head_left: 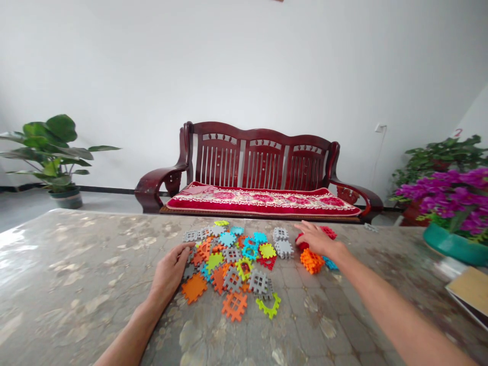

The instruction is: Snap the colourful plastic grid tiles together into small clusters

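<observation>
My left hand (171, 267) rests on the table at the left edge of a loose pile of plastic interlocking tiles, fingertips by a grey tile (189, 271). Its fingers look loosely extended, partly hidden, with no tile visible in them. My right hand (317, 239) reaches over red tiles (301, 243), fingers stretched out and touching or just above them; the hand hides part of these. Right in front of it sits an orange tile stack (311, 261), with blue tiles (330, 263) beside it. Grey tile stacks (284, 248) stand to its left.
The patterned table (114, 284) carries a lone grey tile (370, 227) at the far right. A teal flowerpot (450, 244) and a box (470, 290) stand at the right edge. Behind the table are a wooden bench (263, 147) and a potted plant (64, 198).
</observation>
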Tool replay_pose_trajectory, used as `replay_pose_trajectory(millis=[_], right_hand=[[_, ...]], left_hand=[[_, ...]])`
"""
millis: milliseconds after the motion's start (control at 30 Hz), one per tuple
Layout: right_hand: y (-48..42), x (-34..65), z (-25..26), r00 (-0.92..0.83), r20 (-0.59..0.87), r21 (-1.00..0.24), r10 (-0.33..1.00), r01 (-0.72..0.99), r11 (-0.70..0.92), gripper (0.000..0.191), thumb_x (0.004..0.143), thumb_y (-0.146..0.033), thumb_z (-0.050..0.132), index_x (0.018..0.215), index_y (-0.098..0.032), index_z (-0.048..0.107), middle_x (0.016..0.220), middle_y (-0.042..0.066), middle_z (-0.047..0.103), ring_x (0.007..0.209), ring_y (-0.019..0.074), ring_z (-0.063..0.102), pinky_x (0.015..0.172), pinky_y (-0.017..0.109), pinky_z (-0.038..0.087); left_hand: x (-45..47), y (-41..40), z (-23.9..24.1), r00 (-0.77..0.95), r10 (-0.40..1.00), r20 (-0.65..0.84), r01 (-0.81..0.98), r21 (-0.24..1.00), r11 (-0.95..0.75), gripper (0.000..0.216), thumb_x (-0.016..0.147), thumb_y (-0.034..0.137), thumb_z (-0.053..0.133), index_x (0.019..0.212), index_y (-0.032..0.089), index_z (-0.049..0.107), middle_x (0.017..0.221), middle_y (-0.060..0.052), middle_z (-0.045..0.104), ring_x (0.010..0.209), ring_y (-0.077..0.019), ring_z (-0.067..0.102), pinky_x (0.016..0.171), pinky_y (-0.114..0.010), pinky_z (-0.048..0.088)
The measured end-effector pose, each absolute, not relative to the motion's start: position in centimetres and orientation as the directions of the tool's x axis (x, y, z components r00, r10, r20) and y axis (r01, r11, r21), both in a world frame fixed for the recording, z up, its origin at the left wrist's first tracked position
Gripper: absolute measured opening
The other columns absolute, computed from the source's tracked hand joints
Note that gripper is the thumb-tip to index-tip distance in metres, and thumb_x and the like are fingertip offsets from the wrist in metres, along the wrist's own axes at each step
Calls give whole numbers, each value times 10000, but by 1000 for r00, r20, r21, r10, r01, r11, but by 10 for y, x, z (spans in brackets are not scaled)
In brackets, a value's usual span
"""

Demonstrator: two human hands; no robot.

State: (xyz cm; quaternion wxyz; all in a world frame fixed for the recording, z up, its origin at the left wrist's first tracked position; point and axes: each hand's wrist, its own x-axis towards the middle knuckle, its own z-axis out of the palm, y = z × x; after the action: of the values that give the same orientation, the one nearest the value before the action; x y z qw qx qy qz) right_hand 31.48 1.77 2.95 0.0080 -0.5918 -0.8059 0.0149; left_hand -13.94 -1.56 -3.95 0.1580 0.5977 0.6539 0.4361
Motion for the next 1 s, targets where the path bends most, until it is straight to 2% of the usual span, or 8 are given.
replay_pose_trajectory(millis=[167, 400, 500, 600, 667, 733, 867, 1000], right_hand=[[16, 322, 28, -245, 17, -39, 969, 969, 246, 271, 719, -97, 597, 789, -300, 762, 1444, -11, 489, 1413, 308, 275, 1122, 542, 202], [20, 329, 22, -261, 126, -74, 957, 960, 272, 431, 663, 7, 514, 839, -296, 766, 1407, 5, 529, 1389, 276, 328, 1127, 504, 230], [24, 339, 24, -116, 295, -242, 948, 951, 192, 542, 655, 13, 445, 1023, -258, 736, 1379, 25, 552, 1339, 207, 402, 1140, 397, 260], [24, 361, 26, 295, 381, -552, 876, 833, -39, 549, 740, -62, 406, 1211, -220, 640, 1367, 40, 554, 1297, 178, 450, 1137, 326, 277], [21, 378, 25, 498, 330, -669, 802, 723, -174, 512, 819, -161, 388, 1300, -186, 562, 1370, 83, 544, 1298, 217, 453, 1128, 363, 295], [17, 392, 22, 587, 255, -714, 768, 650, -260, 488, 877, -275, 369, 1317, -146, 536, 1349, 133, 557, 1277, 265, 475, 1098, 408, 339], [15, 401, 10, 636, 59, -783, 770, 508, -360, 454, 909, -438, 379, 1144, -160, 650, 1167, 143, 674, 1125, 285, 599, 966, 395, 470], [19, 392, 1, 637, -101, -815, 764, 387, -431, 435, 909, -480, 405, 1057, -178, 680, 1059, 134, 715, 976, 267, 668, 845, 389, 522]], left_hand=[[-140, -15, -40, -222, 925, 309, 647, 756, -98, 431, 805, 463, 423, 1002, 218, 718, 1028, -49, 749, 959, -231, 678, 900, -315, 506], [-143, -13, -45, -223, 922, 318, 644, 757, -106, 430, 807, 470, 429, 1009, 223, 718, 1021, -42, 751, 953, -225, 679, 886, -303, 509], [-142, -14, -43, -226, 920, 322, 649, 753, -104, 438, 803, 469, 422, 1005, 221, 720, 1020, -42, 751, 951, -225, 679, 887, -302, 509], [-141, -15, -40, -240, 920, 310, 658, 748, -81, 438, 798, 467, 425, 1009, 222, 721, 1011, -42, 753, 937, -227, 682, 871, -299, 514], [-141, -15, -40, -241, 922, 303, 661, 747, -73, 432, 797, 464, 431, 1008, 224, 723, 997, -40, 755, 925, -228, 685, 858, -298, 518], [-141, -14, -42, -232, 924, 303, 662, 745, -77, 427, 799, 461, 434, 1010, 227, 722, 985, -38, 757, 915, -227, 687, 850, -298, 520], [-143, -12, -45, -227, 924, 306, 663, 744, -83, 431, 798, 469, 436, 1016, 229, 720, 981, -35, 756, 919, -224, 686, 844, -293, 520], [-143, -13, -44, -239, 921, 308, 663, 745, -77, 428, 792, 474, 438, 1006, 237, 723, 983, -30, 756, 931, -226, 685, 849, -293, 519]])
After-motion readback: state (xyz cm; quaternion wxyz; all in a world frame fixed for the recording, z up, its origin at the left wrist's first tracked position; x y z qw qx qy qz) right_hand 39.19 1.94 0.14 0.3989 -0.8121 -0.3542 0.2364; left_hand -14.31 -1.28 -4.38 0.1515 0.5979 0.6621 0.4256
